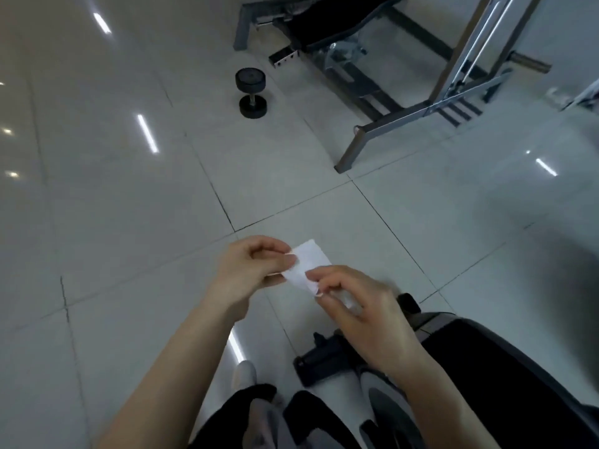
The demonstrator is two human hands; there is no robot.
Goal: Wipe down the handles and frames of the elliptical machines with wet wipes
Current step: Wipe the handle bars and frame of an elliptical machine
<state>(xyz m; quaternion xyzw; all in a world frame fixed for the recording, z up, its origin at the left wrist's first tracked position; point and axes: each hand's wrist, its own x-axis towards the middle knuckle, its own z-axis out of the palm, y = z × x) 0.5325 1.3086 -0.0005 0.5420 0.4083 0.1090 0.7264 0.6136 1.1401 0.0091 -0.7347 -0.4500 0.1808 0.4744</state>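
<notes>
A small white wet wipe (307, 264), folded, is held above the tiled floor between both hands. My left hand (256, 267) pinches its left edge with thumb and fingers. My right hand (359, 306) pinches its lower right corner. Below my right forearm lies the dark body of an elliptical machine (505, 367), with its black base foot (321, 361) on the floor. Much of the machine is hidden by my arm and cut off by the frame's edge.
A black dumbbell (251, 92) stands on the glossy grey tiled floor (129, 205) ahead. A weight bench and grey metal rack frame (405, 115) fill the top right. My white shoe (244, 375) and dark trouser legs show at the bottom.
</notes>
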